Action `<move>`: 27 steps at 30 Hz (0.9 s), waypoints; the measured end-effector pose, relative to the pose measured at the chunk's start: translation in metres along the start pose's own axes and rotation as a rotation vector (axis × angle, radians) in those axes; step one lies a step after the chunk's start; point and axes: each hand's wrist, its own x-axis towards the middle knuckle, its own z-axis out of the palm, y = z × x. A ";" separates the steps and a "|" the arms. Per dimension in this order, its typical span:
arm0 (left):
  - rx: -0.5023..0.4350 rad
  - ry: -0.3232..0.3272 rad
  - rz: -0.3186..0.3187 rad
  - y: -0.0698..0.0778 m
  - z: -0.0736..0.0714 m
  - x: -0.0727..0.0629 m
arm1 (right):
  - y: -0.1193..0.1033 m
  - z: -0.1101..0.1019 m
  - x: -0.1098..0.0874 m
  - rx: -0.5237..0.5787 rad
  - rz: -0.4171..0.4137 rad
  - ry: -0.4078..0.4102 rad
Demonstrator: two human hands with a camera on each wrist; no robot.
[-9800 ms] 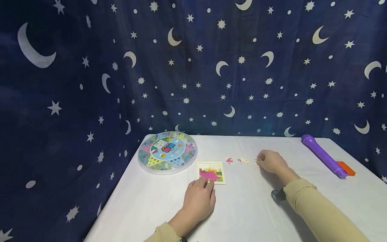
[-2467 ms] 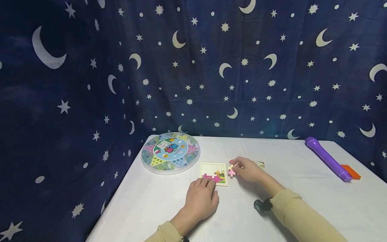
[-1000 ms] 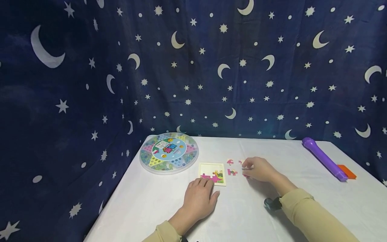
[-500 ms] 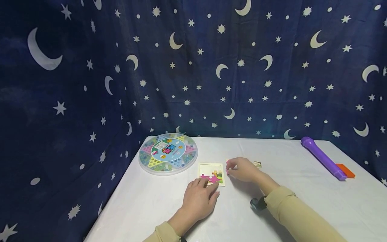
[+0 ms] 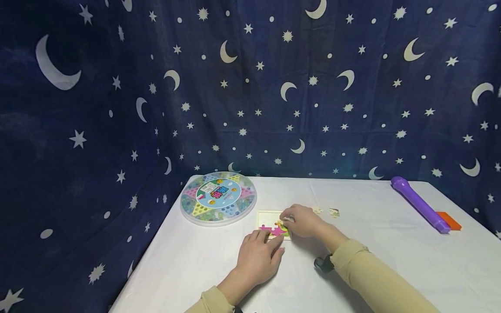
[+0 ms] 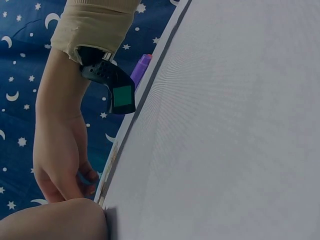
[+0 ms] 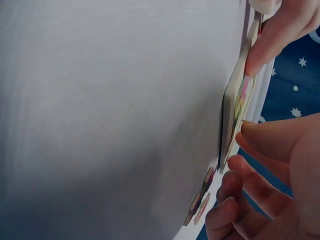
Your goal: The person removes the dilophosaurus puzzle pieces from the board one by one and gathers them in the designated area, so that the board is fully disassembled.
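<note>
A small jigsaw tray [image 5: 268, 211] with a pale rim lies in the middle of the white table. Pink dinosaur pieces [image 5: 275, 231] fill its lower part; its upper left shows bare backing. My left hand [image 5: 256, 256] rests on the near rim with relaxed fingers. At the tray's right side, my right hand [image 5: 303, 219] pinches a puzzle piece [image 5: 288, 218], mostly hidden by the fingers. The right wrist view shows the thumb and fingertips at the tray [image 7: 227, 112]. Loose pieces, including one with a green print [image 5: 334, 212], lie to the right, partly behind that hand.
A round marble board game [image 5: 219, 198] in a clear case sits left of the tray. Farther right lie a purple tube [image 5: 420, 204] and an orange flat block [image 5: 449, 221]. A dark starry curtain [image 5: 266, 87] closes off the back and left.
Since the earliest frame, several pieces have left the tray and lie to its right. In the last second my right hand has moved left onto the tray's right part. My left hand has stayed put.
</note>
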 end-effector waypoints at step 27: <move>-0.006 -0.012 -0.020 0.001 -0.002 -0.001 | -0.006 0.007 0.007 0.027 0.013 -0.022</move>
